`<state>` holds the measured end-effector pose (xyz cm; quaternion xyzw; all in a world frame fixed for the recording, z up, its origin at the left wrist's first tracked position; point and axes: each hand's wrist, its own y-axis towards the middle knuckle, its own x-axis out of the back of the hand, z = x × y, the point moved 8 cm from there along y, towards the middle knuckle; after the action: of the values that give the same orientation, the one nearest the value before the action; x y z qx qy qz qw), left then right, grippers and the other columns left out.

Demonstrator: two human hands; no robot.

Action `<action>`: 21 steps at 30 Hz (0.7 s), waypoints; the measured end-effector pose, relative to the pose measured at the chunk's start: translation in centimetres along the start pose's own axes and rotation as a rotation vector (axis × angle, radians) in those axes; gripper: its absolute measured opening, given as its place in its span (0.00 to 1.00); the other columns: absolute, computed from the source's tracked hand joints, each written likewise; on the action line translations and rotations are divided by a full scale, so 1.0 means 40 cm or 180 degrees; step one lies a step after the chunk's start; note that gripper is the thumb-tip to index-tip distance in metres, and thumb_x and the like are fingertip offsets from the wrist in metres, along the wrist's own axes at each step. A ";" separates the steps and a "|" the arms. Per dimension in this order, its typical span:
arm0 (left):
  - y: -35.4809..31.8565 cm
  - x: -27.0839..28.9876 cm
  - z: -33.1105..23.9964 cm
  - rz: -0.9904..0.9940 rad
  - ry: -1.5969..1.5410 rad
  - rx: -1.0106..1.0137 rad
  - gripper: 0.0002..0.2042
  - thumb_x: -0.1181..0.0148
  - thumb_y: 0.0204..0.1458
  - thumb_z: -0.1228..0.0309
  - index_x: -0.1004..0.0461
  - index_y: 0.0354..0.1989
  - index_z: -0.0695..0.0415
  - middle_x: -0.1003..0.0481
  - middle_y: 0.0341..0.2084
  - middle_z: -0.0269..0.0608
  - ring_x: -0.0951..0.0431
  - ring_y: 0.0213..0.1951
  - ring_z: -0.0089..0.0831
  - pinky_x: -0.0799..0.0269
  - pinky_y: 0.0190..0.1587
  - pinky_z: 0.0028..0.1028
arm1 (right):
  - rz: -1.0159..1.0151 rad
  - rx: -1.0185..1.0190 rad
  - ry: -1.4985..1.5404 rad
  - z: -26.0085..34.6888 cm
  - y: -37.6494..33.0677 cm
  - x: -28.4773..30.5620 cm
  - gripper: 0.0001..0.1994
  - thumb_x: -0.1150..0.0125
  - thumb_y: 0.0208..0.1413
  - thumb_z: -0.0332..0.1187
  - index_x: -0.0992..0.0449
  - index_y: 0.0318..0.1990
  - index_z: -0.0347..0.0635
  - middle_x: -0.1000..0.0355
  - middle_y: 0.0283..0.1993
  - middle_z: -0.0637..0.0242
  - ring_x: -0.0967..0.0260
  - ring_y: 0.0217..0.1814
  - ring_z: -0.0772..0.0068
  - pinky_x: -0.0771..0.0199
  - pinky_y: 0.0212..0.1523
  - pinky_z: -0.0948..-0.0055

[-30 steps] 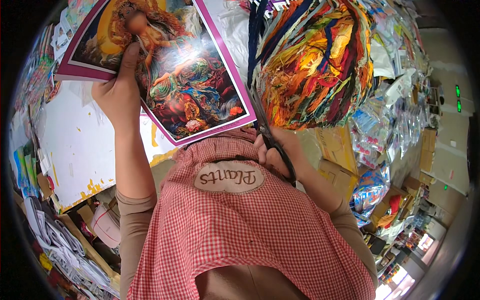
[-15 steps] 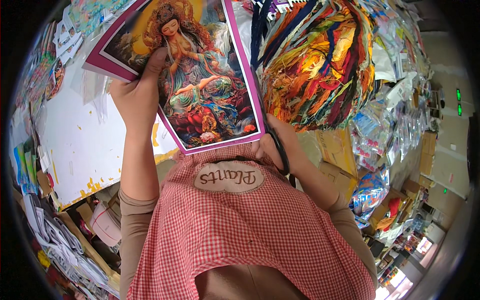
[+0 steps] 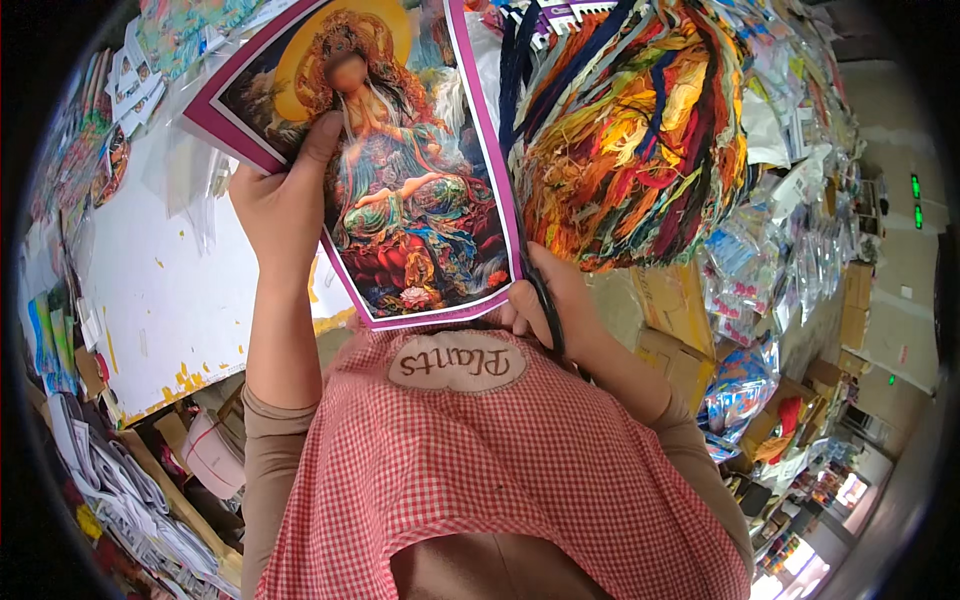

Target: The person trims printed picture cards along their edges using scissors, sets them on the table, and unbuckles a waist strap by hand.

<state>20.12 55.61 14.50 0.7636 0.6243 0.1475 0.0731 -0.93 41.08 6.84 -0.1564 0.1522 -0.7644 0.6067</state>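
As print (image 3: 415,195) drops lower, scissors (image 3: 546,297) partly unclear

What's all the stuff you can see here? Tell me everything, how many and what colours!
Printed picture: one, multicoloured with purple border, upper middle
Scissors: one pair, black handles, by the picture's lower right corner
Thread bundle: one, many colours, right of the picture
Table: one, white with yellowish patches, left
Plastic packets: too many to count, clear and colourful, right
Cardboard boxes: several, brown, right
Stacked sheets: uncountable, whitish-grey, lower left
Apron: one, red-and-white checked, on the person
Sleeves: two, brown, on the arms
Left hand: one, bare, gripping the picture's left edge
Right hand: one, bare, holding the scissors
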 end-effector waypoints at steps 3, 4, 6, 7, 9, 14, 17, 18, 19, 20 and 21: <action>-0.001 -0.007 0.039 0.0109 -0.0445 0.0559 0.13 0.35 0.47 0.72 0.25 0.39 0.66 0.23 0.34 0.37 0.25 0.34 0.20 0.31 0.39 0.21 | -0.0064 -0.0163 0.0132 -0.011 0.005 0.000 0.13 0.55 0.56 0.33 0.33 0.43 0.33 0.32 0.21 0.67 0.36 0.18 0.81 0.35 0.20 0.83; -0.001 -0.009 0.059 0.0097 -0.0432 0.0821 0.13 0.35 0.47 0.72 0.25 0.40 0.66 0.23 0.33 0.38 0.25 0.34 0.21 0.30 0.38 0.21 | -0.0138 -0.0215 0.0246 -0.014 0.006 0.001 0.12 0.56 0.55 0.32 0.33 0.42 0.33 0.32 0.21 0.67 0.37 0.17 0.81 0.36 0.19 0.84; 0.002 -0.013 0.071 0.0239 -0.0693 0.0937 0.14 0.35 0.48 0.71 0.26 0.40 0.66 0.23 0.33 0.38 0.25 0.33 0.22 0.30 0.38 0.21 | -0.0322 -0.0233 0.0456 -0.026 0.004 0.008 0.14 0.55 0.58 0.37 0.32 0.42 0.33 0.33 0.19 0.68 0.39 0.15 0.84 0.39 0.17 0.86; 0.003 -0.010 0.093 0.0248 -0.0764 0.1036 0.14 0.35 0.48 0.70 0.26 0.40 0.67 0.24 0.32 0.39 0.25 0.33 0.22 0.30 0.38 0.21 | -0.0412 -0.0032 0.0489 -0.022 0.003 0.017 0.17 0.55 0.59 0.41 0.33 0.42 0.33 0.33 0.19 0.68 0.39 0.15 0.84 0.39 0.16 0.86; 0.001 -0.013 0.105 0.0309 -0.0956 0.1168 0.15 0.36 0.48 0.69 0.27 0.40 0.67 0.24 0.33 0.41 0.24 0.33 0.24 0.29 0.38 0.23 | -0.0551 0.0382 0.0624 -0.013 -0.002 0.036 0.26 0.56 0.59 0.53 0.35 0.42 0.32 0.34 0.19 0.69 0.40 0.15 0.84 0.40 0.17 0.86; -0.009 -0.012 0.121 0.0405 -0.1320 0.1428 0.15 0.37 0.48 0.70 0.28 0.42 0.67 0.24 0.34 0.42 0.24 0.33 0.26 0.28 0.38 0.25 | -0.0781 0.0721 0.0583 -0.004 0.006 0.066 0.29 0.58 0.59 0.56 0.35 0.40 0.31 0.35 0.20 0.71 0.41 0.17 0.84 0.41 0.18 0.85; -0.012 -0.017 0.131 0.0465 -0.1483 0.1507 0.15 0.38 0.50 0.69 0.28 0.43 0.67 0.24 0.36 0.40 0.25 0.36 0.25 0.29 0.40 0.24 | -0.0894 0.0837 0.0394 0.009 0.004 0.072 0.32 0.62 0.58 0.60 0.35 0.41 0.31 0.33 0.22 0.69 0.39 0.19 0.84 0.39 0.21 0.85; -0.012 -0.017 0.138 0.0458 -0.1548 0.1513 0.15 0.39 0.50 0.69 0.28 0.43 0.67 0.24 0.36 0.40 0.25 0.36 0.25 0.29 0.40 0.24 | -0.0874 0.0847 0.0386 0.009 0.010 0.066 0.32 0.62 0.58 0.60 0.35 0.41 0.31 0.33 0.22 0.69 0.39 0.19 0.84 0.39 0.21 0.85; -0.014 -0.019 0.148 0.0526 -0.1634 0.1653 0.15 0.42 0.53 0.68 0.30 0.45 0.66 0.25 0.38 0.41 0.25 0.37 0.25 0.29 0.41 0.24 | -0.0807 0.0962 0.0748 0.008 0.019 0.059 0.31 0.60 0.58 0.59 0.35 0.42 0.32 0.32 0.24 0.69 0.38 0.21 0.84 0.39 0.23 0.85; -0.014 -0.021 0.148 0.0527 -0.1650 0.1653 0.15 0.42 0.53 0.68 0.30 0.45 0.66 0.25 0.38 0.41 0.25 0.37 0.25 0.29 0.41 0.24 | -0.0762 0.1069 0.1106 0.000 0.030 0.059 0.31 0.59 0.58 0.59 0.35 0.42 0.32 0.31 0.26 0.68 0.37 0.23 0.84 0.39 0.25 0.86; -0.017 -0.027 0.144 0.0517 -0.1827 0.1666 0.15 0.44 0.54 0.68 0.31 0.46 0.66 0.25 0.38 0.41 0.25 0.38 0.25 0.29 0.41 0.25 | -0.0389 0.1379 0.1027 0.008 0.054 0.052 0.30 0.57 0.57 0.58 0.35 0.44 0.33 0.30 0.30 0.69 0.36 0.28 0.84 0.41 0.27 0.86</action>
<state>21.12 55.11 8.69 0.8135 0.5326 -0.2308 0.0355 0.66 38.57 6.35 0.0919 0.0702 -0.8293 0.5466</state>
